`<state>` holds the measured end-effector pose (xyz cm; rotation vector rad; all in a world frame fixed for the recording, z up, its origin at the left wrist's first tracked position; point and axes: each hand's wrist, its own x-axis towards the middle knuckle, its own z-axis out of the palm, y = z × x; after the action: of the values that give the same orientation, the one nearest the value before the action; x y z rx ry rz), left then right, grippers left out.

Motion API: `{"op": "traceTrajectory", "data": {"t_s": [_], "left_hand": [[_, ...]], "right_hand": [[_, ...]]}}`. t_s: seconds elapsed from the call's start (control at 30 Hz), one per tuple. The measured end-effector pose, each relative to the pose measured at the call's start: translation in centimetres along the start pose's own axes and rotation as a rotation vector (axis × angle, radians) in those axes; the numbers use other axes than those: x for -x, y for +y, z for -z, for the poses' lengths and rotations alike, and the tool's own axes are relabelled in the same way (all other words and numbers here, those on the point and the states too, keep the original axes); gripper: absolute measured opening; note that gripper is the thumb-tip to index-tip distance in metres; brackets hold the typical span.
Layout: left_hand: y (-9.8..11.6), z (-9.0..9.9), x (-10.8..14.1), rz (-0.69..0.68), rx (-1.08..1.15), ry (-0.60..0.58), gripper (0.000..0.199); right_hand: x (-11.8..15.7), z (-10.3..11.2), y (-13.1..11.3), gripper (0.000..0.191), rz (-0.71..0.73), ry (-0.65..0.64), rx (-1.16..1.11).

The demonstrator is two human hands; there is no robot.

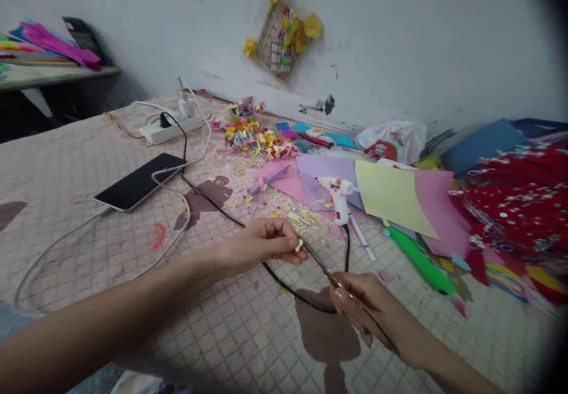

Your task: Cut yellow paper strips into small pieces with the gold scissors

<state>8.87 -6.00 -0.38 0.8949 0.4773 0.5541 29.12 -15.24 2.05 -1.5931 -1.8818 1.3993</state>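
My left hand (270, 243) is closed in a pinch on a small pale-yellow paper piece (299, 245) above the middle of the cloth. My right hand (368, 305) holds a long thin metal tool (328, 274), its handle running back under the palm and its tip touching or close to the yellow piece; the tool's exact kind is hard to make out. Beyond both hands, small paper scraps (297, 215) lie scattered. A white glue gun (339, 199) rests on coloured sheets, with its black cable looping below my hands.
At the left, a black-screened tablet (139, 182) and a white power strip (171, 129) lie with cables. Colourful paper pieces (261, 139) are heaped near the wall. Yellow paper (393, 196), a green object (419, 258) and red sequined fabric (523, 199) are at the right.
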Motion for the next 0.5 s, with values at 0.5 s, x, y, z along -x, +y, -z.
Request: {"op": "traceTrajectory", "data": {"t_s": [0.5], "left_hand": [[-0.05,-0.14,0.01,-0.002,0.003,0.031,0.013]], "right_hand": [[-0.02,0.1,0.18,0.046,0.023,0.022,0.081]]}}
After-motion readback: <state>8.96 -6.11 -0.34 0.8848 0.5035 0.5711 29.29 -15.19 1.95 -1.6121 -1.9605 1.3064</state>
